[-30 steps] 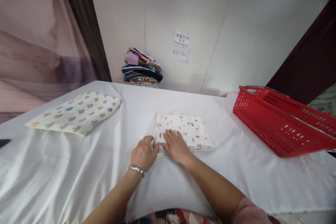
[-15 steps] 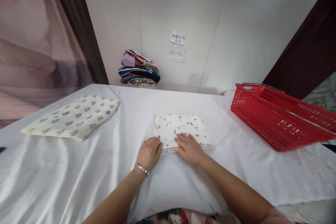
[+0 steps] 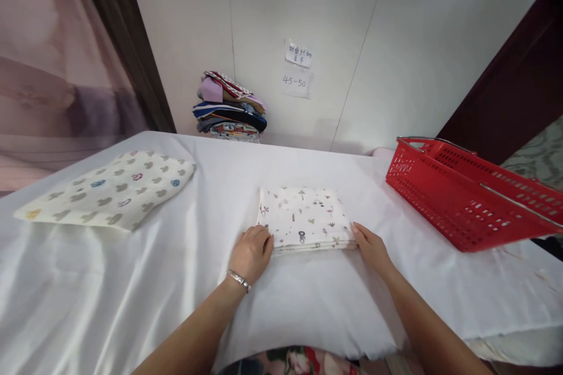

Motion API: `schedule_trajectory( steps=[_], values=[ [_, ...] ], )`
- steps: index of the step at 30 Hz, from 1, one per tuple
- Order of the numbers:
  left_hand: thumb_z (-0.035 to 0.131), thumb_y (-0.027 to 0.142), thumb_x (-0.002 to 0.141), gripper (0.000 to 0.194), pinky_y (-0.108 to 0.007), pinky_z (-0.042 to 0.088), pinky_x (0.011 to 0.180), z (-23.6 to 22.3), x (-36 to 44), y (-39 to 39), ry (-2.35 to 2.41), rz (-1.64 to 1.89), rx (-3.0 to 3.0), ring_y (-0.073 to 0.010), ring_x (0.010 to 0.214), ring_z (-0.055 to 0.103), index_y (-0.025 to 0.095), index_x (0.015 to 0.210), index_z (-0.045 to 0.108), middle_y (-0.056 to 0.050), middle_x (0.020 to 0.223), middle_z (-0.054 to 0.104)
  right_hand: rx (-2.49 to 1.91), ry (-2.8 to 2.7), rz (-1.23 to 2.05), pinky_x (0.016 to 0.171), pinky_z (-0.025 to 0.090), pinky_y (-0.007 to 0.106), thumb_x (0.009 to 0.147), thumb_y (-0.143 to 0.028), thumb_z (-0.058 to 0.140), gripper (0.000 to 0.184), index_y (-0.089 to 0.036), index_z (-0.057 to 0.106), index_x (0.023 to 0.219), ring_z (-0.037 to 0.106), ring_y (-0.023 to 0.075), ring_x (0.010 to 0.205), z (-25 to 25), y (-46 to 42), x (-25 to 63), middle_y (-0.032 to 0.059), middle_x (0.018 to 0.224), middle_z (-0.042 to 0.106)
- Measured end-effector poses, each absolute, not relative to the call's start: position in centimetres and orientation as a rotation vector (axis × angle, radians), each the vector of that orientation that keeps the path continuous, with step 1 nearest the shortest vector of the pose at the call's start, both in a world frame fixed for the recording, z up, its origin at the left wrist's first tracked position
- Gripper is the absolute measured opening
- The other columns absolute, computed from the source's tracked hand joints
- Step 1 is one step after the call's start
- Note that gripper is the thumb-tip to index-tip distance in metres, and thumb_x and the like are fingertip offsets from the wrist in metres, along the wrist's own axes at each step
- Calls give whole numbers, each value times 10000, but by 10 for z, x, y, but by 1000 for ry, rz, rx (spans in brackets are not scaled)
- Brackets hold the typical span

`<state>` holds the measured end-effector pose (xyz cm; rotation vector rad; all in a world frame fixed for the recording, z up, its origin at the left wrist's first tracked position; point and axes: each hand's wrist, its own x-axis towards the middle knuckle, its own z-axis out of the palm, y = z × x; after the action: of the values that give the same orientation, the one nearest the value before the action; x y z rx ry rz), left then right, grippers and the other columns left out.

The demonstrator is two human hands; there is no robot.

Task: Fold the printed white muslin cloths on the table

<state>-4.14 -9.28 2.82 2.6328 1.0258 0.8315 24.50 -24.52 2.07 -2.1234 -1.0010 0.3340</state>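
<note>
Left hand (image 3: pixel 250 253) curled, palm down; right hand (image 3: pixel 373 247) well apart, fingers (image 3: pixel 364 232) seemingly together; forearms (image 3: pixel 193 328) (both bare) splayed.

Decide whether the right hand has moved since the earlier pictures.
Yes: the right hand moved right across the folded printed cloth to its edge, nearer the red shopping basket.
</note>
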Motion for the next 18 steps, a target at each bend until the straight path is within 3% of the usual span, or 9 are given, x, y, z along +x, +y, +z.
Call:
schedule_trajectory(
  steps=[8, 18],
  values=[
    [375, 250, 854, 226, -306, 372, 700, 28, -42, -92, 1016, 840, 2589, -164, 752, 494, 183, 695, 522, -38, 781, 543, -2308, -941, 534, 687, 468, 308, 694, -507, 513, 655, -192, 445, 1265, 588, 196, 793, 30, -211, 263, 65, 972, 619],
    [359, 250, 861, 244, -320, 368, 695, 30, -41, -92, 1026, 771, 2576, -173, 761, 481, 183, 696, 525, -46, 775, 544, -2255, -986, 421, 725, 449, 302, 688, -390, 495, 590, -180, 471, 1239, 576, 192, 817, 15, -210, 262, 59, 985, 608]
  ],
)
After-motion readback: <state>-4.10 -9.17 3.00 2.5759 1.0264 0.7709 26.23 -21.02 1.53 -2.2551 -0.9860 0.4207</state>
